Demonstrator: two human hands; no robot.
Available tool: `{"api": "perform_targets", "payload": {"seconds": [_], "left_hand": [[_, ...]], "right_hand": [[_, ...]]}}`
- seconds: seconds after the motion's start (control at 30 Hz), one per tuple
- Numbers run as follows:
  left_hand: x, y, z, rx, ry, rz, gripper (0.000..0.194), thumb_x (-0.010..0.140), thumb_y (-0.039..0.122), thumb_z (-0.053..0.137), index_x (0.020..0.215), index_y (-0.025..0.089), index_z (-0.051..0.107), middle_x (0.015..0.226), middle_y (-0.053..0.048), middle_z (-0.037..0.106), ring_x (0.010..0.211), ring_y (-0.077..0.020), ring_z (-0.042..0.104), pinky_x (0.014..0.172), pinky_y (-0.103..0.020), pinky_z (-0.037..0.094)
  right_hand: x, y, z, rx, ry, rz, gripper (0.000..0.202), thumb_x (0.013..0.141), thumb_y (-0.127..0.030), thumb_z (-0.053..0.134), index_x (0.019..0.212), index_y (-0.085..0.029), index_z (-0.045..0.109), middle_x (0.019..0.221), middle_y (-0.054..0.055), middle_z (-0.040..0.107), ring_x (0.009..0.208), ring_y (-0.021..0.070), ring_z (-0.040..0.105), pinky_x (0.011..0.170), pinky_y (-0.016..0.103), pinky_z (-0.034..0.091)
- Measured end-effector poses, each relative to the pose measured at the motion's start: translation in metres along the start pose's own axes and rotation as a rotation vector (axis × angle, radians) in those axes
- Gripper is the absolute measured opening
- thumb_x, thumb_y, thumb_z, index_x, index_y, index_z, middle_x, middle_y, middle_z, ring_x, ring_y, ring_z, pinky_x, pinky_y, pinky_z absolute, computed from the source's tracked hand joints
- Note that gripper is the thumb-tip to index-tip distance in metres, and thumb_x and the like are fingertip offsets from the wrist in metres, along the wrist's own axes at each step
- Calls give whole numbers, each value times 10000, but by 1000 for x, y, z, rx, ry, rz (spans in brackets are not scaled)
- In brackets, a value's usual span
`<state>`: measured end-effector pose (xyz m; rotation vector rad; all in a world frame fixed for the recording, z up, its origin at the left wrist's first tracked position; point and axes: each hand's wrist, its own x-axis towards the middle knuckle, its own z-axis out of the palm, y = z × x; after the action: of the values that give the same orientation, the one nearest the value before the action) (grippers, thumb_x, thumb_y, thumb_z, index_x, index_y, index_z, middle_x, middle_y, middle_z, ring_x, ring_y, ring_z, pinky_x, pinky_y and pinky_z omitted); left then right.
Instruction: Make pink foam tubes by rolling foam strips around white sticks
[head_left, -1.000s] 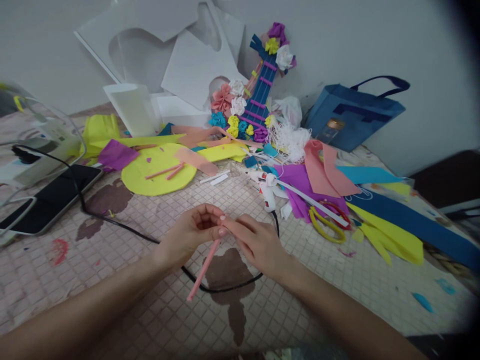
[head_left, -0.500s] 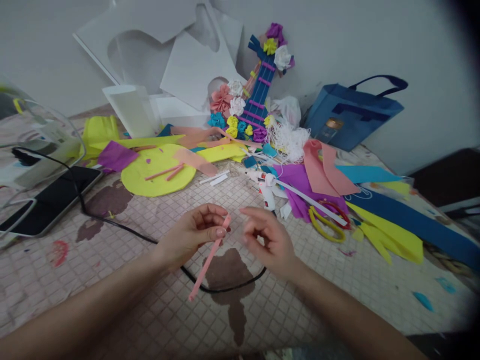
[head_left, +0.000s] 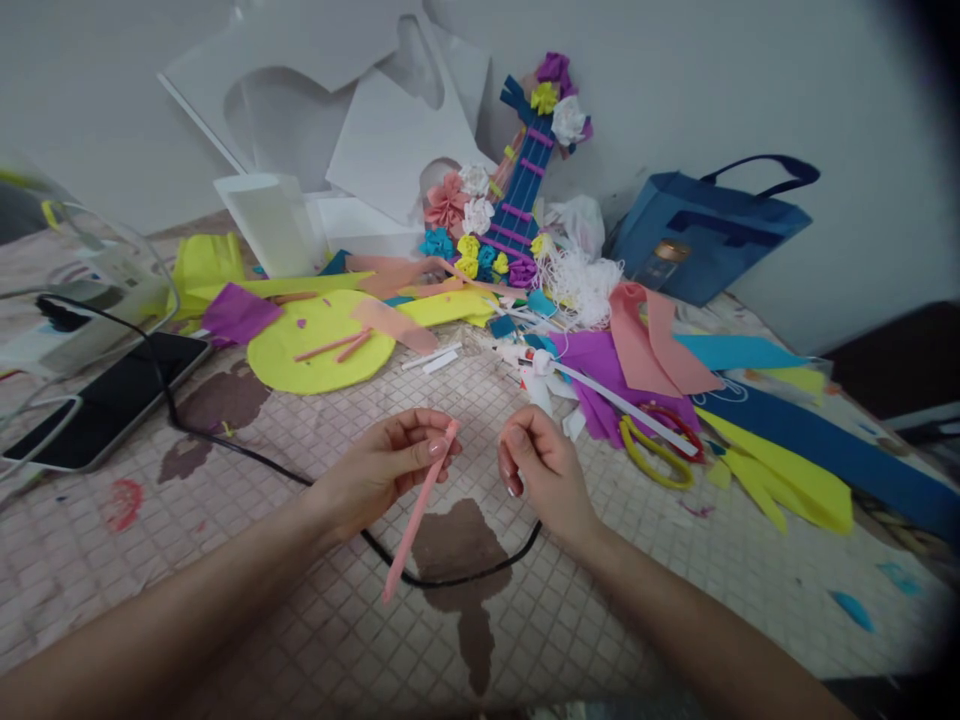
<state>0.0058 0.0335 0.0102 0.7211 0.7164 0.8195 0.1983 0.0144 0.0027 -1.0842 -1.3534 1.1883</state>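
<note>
The table (head_left: 360,650) is covered in a grid pattern, marked by dark stains and dabs of paint. Along its back, white cut-out boards (head_left: 375,150) are propped against the wall (head_left: 750,80), and a blue bag (head_left: 716,268) is set toward the right. Between them, a tilted guitar-shaped piece (head_left: 521,195) is seen, trimmed with paper flowers. A navy strip (head_left: 832,450) is laid along the right side, a yellow disc (head_left: 315,374) is spread toward the back left, and a dark phone (head_left: 112,400) is placed at the left.

Both hands are held apart above the near part of the table. The fingers of the left hand (head_left: 397,455) are closed in a pinch, by which a thin pink strip (head_left: 412,525) is gripped near its upper end; the rest is slanted downward. The fingers of the right hand (head_left: 547,475) are curled inward against the thumb; whether anything is held within cannot be told. Beyond it, scissors (head_left: 637,470) and a glue gun (head_left: 538,388) are left lying. Small pink rolls (head_left: 353,347) are rested on the yellow disc.
</note>
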Motion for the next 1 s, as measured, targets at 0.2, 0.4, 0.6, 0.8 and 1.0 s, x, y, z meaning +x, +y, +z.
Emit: {"api": "perform_targets", "payload": {"seconds": [0.2, 0.4, 0.6, 0.8, 1.0], "left_hand": [[1, 0, -1, -40, 4, -12, 183, 743, 166, 718, 912, 138, 652, 841, -36, 702, 652, -71, 614, 646, -174, 499], [2, 1, -2, -63, 8, 11, 196, 719, 151, 738, 893, 132, 650, 814, -30, 702, 631, -68, 616, 617, -157, 500], [2, 2, -1, -54, 34, -1, 226, 708, 155, 747, 902, 133, 632, 800, -31, 699, 628, -73, 613, 614, -167, 500], [1, 0, 0, -11, 40, -33, 247, 707, 152, 745, 921, 138, 622, 784, -21, 689, 632, -72, 599, 615, -175, 490], [2, -2, -1, -47, 26, -34, 215, 724, 128, 729, 914, 136, 629, 751, -3, 684, 638, -63, 613, 624, -151, 487]], "right_hand": [[2, 5, -3, -35, -23, 77, 408, 937, -446, 378, 626, -188, 436, 479, -55, 451, 372, 52, 388, 373, 193, 293], [7, 10, -4, -3, -82, 85, 221, 876, -374, 524, 766, -182, 526, 653, -37, 568, 412, 41, 421, 396, 186, 327], [3, 7, -4, -151, -56, -14, 143, 891, -306, 503, 851, -194, 582, 663, -34, 547, 442, 56, 429, 424, 198, 352], [-3, 1, -3, -610, -181, -495, 392, 914, -146, 402, 1279, -262, 488, 891, 31, 566, 804, 138, 559, 709, 277, 476], [-2, 7, -1, -855, -237, -552, 409, 923, -136, 346, 1296, -234, 483, 910, 58, 556, 817, 163, 566, 703, 304, 499]]}}
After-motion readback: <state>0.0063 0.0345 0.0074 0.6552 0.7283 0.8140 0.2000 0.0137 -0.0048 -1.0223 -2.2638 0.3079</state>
